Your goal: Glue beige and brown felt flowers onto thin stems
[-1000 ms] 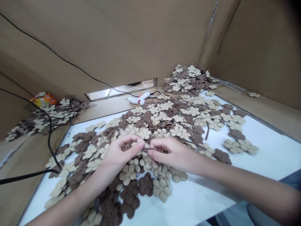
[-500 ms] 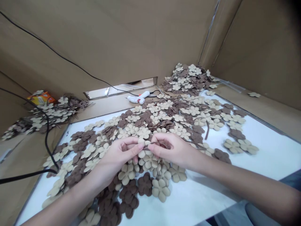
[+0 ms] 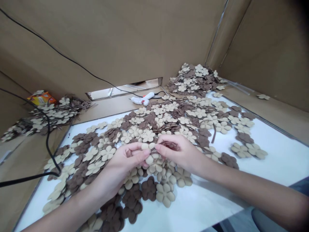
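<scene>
Thumb and fingers of my left hand pinch a cream felt flower at the middle of the view. My right hand is closed around brown cords, whose ends trail out past the wrist. Its fingertips meet the flower's right side, where a thin strip crosses the petals. Both hands are held over a spread of cream and brown flowers on a white sheet.
A white glue gun lies beyond the flowers, near a slot in the cardboard wall. Flower heaps stand at back right and far left, beside an orange packet. A black cable loops at left.
My right fingers have shifted slightly, and more of the brown cords shows in that hand. The flower has turned a little, and both hands stay close together.
</scene>
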The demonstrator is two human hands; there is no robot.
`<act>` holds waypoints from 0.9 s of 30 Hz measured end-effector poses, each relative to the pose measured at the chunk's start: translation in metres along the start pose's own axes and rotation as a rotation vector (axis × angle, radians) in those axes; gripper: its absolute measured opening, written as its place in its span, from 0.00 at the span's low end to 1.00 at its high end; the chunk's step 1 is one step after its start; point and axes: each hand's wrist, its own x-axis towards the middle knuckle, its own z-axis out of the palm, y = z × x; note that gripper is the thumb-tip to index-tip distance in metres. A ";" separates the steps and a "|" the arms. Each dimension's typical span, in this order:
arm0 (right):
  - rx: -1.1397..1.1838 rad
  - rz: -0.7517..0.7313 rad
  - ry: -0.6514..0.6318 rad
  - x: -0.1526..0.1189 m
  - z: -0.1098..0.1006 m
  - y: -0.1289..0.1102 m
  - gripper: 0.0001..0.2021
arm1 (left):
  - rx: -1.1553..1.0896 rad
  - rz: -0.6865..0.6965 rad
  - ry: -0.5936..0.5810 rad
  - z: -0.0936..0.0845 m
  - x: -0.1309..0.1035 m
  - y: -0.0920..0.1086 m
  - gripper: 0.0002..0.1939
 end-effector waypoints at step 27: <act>-0.030 -0.084 0.027 0.004 -0.003 0.003 0.11 | -0.068 0.014 -0.017 0.001 -0.003 0.000 0.06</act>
